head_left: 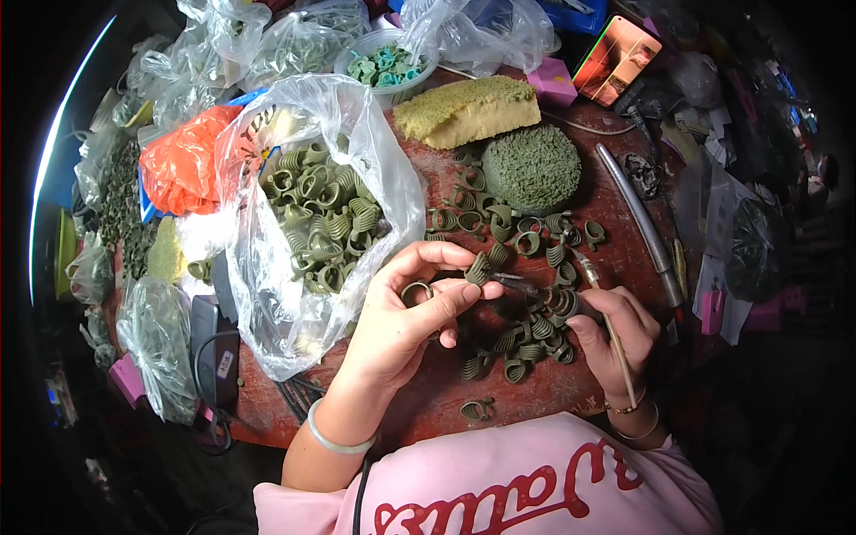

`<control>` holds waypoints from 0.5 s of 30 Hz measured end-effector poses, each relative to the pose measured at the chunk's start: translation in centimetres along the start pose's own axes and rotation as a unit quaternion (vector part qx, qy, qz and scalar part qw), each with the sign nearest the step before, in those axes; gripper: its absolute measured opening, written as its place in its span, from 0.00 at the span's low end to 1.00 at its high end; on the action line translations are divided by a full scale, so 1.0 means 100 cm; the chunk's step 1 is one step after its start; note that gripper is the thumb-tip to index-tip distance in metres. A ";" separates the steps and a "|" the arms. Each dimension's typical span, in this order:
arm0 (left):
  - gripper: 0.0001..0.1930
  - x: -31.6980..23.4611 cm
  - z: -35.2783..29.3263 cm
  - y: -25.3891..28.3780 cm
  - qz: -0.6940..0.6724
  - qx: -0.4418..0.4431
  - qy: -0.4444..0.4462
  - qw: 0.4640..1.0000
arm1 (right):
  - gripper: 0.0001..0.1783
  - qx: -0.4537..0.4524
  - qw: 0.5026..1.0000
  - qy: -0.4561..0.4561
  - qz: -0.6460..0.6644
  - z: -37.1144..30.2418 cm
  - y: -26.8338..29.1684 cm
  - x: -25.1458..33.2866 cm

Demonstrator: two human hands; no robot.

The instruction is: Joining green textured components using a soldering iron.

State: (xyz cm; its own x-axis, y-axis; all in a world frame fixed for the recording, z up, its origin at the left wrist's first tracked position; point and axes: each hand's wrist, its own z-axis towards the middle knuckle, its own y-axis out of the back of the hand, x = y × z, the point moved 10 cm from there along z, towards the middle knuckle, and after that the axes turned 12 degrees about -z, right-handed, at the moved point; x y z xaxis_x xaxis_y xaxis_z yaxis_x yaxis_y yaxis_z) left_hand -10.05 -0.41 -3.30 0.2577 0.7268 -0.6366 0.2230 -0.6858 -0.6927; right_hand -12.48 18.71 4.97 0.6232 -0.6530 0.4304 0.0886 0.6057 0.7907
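Observation:
My left hand point(392, 325) pinches a dark green ridged ring point(478, 269) between thumb and fingertips. A second ring point(415, 292) sits at the fingers of the same hand. Closed fingers of my right hand point(624, 334) grip a thin light-handled stick tool point(615, 343), slanting up from the wrist. A dark pointed tool point(524, 285) reaches from the right hand's side toward the pinched ring; its grip is partly hidden. Loose green rings point(530, 343) lie under and between my hands, and more are scattered farther back. One ring point(477, 409) lies alone near the table's front edge.
A clear plastic bag point(392, 178) of green rings stands left. Behind are a yellow-green sponge block point(468, 111), a round green block point(532, 169) and a tub point(385, 67) of small green pieces. A tapered metal rod point(637, 223) and lit phone point(617, 61) lie right.

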 end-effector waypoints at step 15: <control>0.14 0.000 0.000 0.002 0.000 -0.003 -0.008 1.000 | 0.14 -0.005 1.000 0.018 0.005 0.002 0.000 0.006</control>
State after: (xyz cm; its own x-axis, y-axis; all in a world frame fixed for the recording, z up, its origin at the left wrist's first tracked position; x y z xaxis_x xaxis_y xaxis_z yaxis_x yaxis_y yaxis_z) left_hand -10.04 -0.53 -3.44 0.2431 0.7268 -0.6424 0.2282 -0.6866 -0.6903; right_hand -12.30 18.23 5.31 0.6521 -0.6303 0.4212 0.0896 0.6158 0.7828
